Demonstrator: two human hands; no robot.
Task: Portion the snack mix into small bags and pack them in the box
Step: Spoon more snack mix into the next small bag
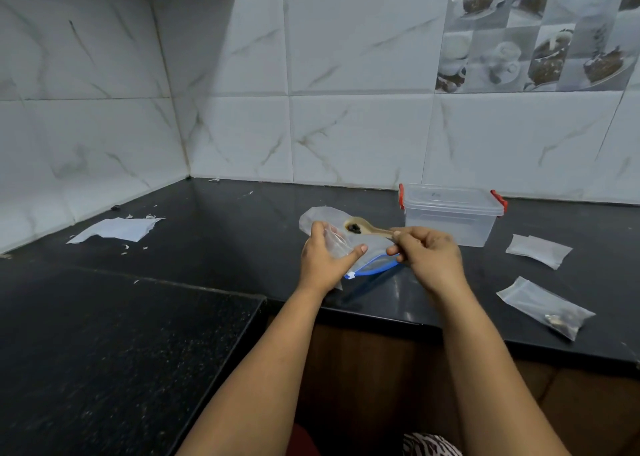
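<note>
Portioning is sitting partway: right hand is pinching a loaded spoon, left hand is gripping a small bag, one filled bag is lying near the desk's front edge, and the lidded box is waiting unpacked at the back.

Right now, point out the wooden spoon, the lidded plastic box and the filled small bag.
wooden spoon [353, 227], head view, on its bowl holding dark pieces.
lidded plastic box [450, 221], head view, on its clear front wall.
filled small bag [543, 306], head view, on its middle.
</note>
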